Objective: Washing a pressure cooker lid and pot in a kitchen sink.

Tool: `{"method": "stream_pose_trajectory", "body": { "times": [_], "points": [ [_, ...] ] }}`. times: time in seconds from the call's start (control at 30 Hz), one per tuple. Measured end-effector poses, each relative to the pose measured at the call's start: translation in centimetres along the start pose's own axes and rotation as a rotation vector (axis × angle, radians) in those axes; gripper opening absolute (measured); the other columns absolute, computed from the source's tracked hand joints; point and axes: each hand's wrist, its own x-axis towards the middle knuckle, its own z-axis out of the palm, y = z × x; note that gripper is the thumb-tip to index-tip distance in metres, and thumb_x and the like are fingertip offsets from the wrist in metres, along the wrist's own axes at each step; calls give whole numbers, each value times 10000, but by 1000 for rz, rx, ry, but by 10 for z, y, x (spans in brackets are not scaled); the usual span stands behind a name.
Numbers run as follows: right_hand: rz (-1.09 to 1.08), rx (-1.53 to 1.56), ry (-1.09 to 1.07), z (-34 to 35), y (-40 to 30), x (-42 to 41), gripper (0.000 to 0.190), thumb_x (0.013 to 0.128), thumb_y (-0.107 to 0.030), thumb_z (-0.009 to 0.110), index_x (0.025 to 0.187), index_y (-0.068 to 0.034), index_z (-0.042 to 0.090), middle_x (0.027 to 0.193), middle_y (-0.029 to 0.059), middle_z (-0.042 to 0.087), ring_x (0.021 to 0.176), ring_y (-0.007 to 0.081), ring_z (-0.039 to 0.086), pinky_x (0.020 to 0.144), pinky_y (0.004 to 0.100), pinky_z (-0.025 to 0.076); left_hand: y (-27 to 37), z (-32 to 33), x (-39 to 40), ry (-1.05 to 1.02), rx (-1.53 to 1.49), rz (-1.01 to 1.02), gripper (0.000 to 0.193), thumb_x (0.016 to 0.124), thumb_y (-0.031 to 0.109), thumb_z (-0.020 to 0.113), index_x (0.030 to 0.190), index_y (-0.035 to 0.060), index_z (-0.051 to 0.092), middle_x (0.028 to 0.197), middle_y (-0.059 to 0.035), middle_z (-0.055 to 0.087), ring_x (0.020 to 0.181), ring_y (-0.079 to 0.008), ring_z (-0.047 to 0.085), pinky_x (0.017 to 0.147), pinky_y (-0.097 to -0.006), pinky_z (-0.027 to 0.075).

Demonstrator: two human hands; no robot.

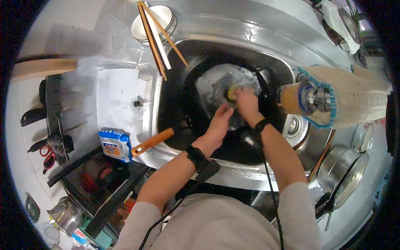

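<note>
A dark wok (195, 93) with soapy water (215, 78) sits in the stainless steel sink (175, 51). Its orange-brown handle (153, 142) sticks out over the sink's left front edge. My right hand (247, 101) grips a yellow sponge (232, 93) within the wok, among the suds. Beside it, lower left, my left hand (218, 122) is in the wok with thumb and fingers near each other; whether it pinches something small is hidden by the blur and foam.
Stacked white bowls (159, 18) and chopsticks (150, 40) lie at the sink's back left corner. A cloth-draped faucet (322, 98) reaches in from the right. A wipes packet (115, 146) stands at left, pots (339, 168) at right. Black cables (271, 187) hang by my arms.
</note>
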Motion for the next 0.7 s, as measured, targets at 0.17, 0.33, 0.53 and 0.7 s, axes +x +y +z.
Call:
{"method": "stream_pose_trajectory", "body": {
  "times": [0.17, 0.33, 0.53, 0.7],
  "points": [
    [461, 878, -125, -18, -68, 5, 331, 969, -342, 580, 997, -35, 703, 848, 35, 685, 773, 143, 600, 741, 314, 481, 8, -13, 33, -92, -186, -87, 640, 939, 378, 591, 1451, 74, 358, 1394, -76, 479, 1241, -217, 476, 1037, -354, 366],
    [690, 1309, 105, -63, -108, -30, 436, 979, -411, 549, 1055, 2, 664, 958, 27, 669, 869, 121, 591, 789, 282, 467, 36, -15, 14, -287, -51, 113, 527, 885, 276, 696, 1327, 69, 497, 1222, -72, 590, 1117, -169, 550, 933, -338, 447],
    [331, 878, 41, -76, -80, -42, 396, 1019, -373, 479, 1113, -19, 629, 994, 25, 644, 901, 91, 561, 800, 251, 453, 49, -15, 1, -171, 210, 421, 264, 907, 173, 651, 1130, 38, 608, 1046, -27, 649, 961, -129, 587, 887, -276, 454],
    [269, 1034, 115, -83, -88, -50, 339, 1022, -307, 483, 1139, -11, 597, 1008, 10, 630, 910, 77, 551, 806, 245, 452, 56, -15, -2, -99, 50, 259, 317, 982, 245, 555, 1212, 29, 579, 1110, -52, 637, 1013, -138, 585, 905, -282, 458]
  ]
}}
